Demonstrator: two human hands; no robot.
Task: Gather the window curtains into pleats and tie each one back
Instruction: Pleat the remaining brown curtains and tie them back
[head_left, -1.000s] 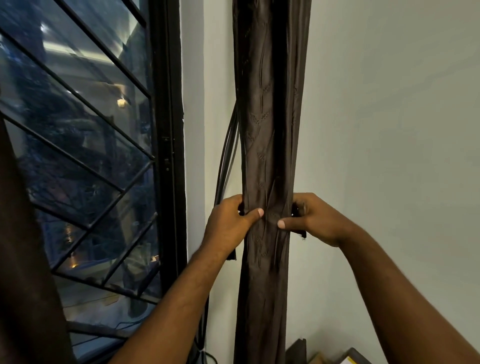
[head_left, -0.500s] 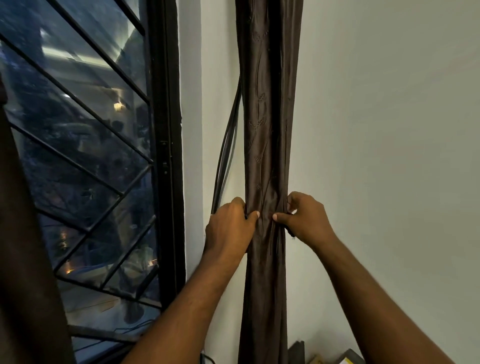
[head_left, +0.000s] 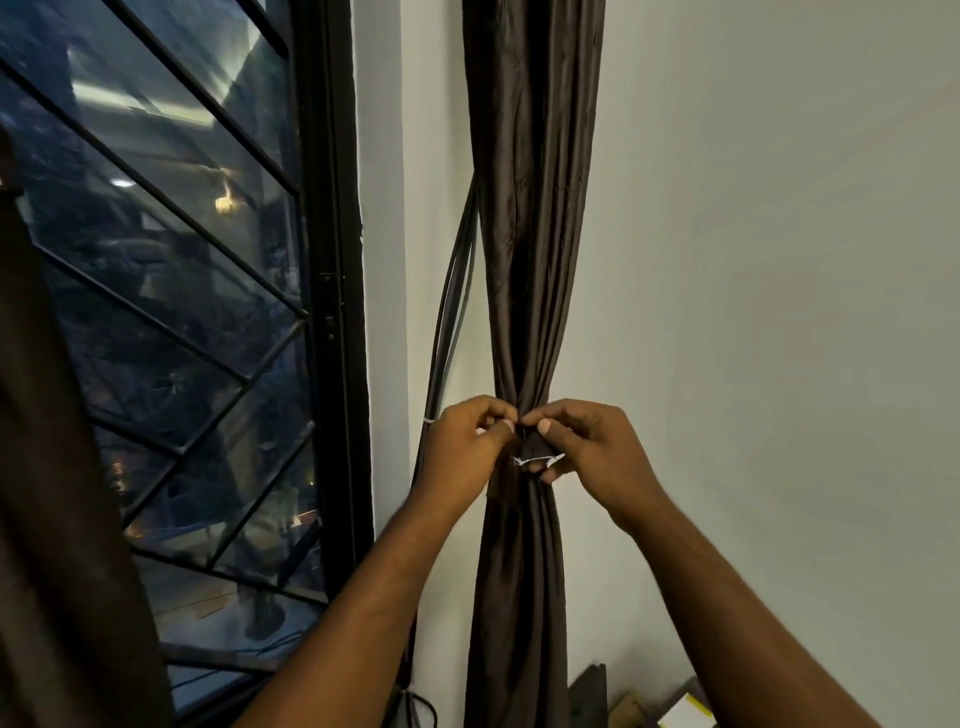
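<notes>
Beside the black-framed window (head_left: 332, 312), bare left hand (head_left: 467, 447) and bare right hand (head_left: 587, 457) pinched thin white string (head_left: 537, 459) at the cinched waist of the dark brown pleated curtain (head_left: 535, 234). The curtain sat between both closed grips, touching the fingertips. If either pinch slackened, I judged, the string would slip and the pleats spill loose.

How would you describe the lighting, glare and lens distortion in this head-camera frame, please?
Head view: dim, even indoor light on the wall; the window glass carries bright reflections and glare; the wide angle bows the window frame; both hands, left hand and right hand, stay fairly sharp at the brown curtain.
</notes>
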